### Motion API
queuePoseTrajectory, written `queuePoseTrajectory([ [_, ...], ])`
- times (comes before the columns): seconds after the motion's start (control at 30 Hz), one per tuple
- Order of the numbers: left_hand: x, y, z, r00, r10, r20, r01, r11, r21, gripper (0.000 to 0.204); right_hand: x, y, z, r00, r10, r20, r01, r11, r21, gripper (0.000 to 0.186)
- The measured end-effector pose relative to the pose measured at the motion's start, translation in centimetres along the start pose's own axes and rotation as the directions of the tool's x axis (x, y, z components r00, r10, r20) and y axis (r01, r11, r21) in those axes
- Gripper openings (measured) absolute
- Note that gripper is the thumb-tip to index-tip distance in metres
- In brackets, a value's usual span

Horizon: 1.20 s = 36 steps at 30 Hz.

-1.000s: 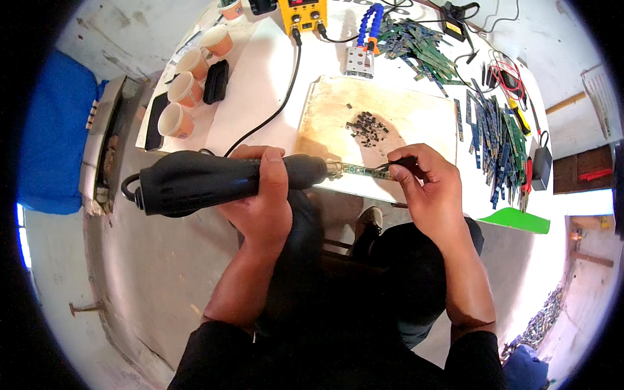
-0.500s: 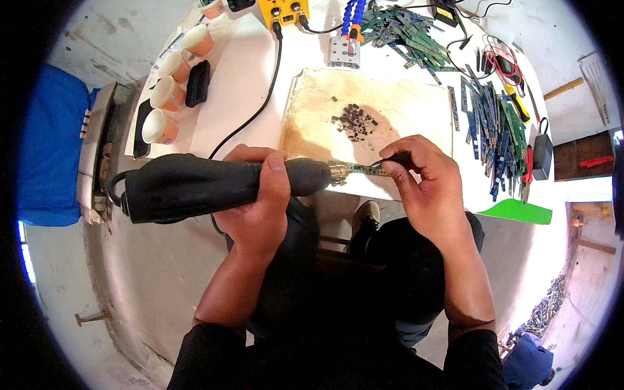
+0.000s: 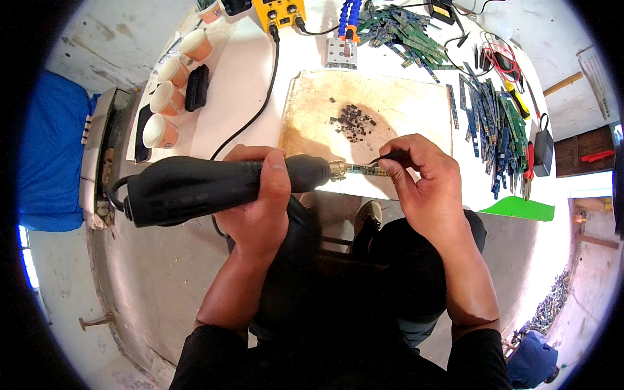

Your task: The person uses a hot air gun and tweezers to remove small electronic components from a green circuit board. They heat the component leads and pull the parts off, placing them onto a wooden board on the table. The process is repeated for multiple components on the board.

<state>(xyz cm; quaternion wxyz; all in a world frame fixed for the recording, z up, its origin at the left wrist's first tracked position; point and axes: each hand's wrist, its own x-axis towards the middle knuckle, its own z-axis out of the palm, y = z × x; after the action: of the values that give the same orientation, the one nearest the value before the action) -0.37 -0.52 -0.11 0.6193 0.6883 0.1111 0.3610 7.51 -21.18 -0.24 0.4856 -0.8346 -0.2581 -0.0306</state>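
The left hand (image 3: pixel 261 205) grasps a black hot-air tool (image 3: pixel 188 190), its nozzle (image 3: pixel 337 170) close to a narrow circuit strip (image 3: pixel 365 170) by the tan board's (image 3: pixel 416 107) near edge; the right hand (image 3: pixel 429 185) pinches dark tweezers (image 3: pixel 394 155) beside this strip

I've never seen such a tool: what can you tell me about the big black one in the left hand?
The black tool has a thick, rounded, plastic-looking body with a loop at its rear and a metallic nozzle at its tip. It is held roughly level, the nozzle pointing right, toward a narrow green circuit strip; whether they touch is unclear. The left hand wraps around its front part, thumb across the top.
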Motion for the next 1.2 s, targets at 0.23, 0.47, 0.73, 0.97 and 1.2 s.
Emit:
queuePoseTrajectory([
  [0.23,-0.17,0.18,0.09,1.0,-0.018,-0.017,0.018,1.0,-0.021,0.006,0.17,-0.63,0.25,1.0,-0.022,0.005,0.022,1.0,0.022,0.017],
  [0.47,-0.16,0.48,0.35,0.998,-0.028,-0.055,0.029,0.999,0.014,0.007,0.42,-0.13,0.4,0.996,-0.086,-0.004,0.086,0.996,0.002,0.018],
  [0.73,-0.33,-0.11,0.09,0.999,-0.023,-0.041,0.026,0.996,0.083,0.009,0.99,-0.31,0.28,0.987,-0.16,-0.034,0.159,0.987,-0.027,0.017],
  [0.97,-0.3,-0.1,-0.37,1.0,0.009,0.022,-0.011,0.996,0.093,0.008,0.26,-0.08,0.0,0.994,-0.109,0.003,0.109,0.994,-0.021,0.017],
  [1.2,-0.07,-0.11,-0.49,1.0,-0.019,0.023,0.018,0.998,0.057,0.009,0.22,-0.37,0.45,0.995,-0.1,-0.029,0.1,0.995,0.006,0.018],
])
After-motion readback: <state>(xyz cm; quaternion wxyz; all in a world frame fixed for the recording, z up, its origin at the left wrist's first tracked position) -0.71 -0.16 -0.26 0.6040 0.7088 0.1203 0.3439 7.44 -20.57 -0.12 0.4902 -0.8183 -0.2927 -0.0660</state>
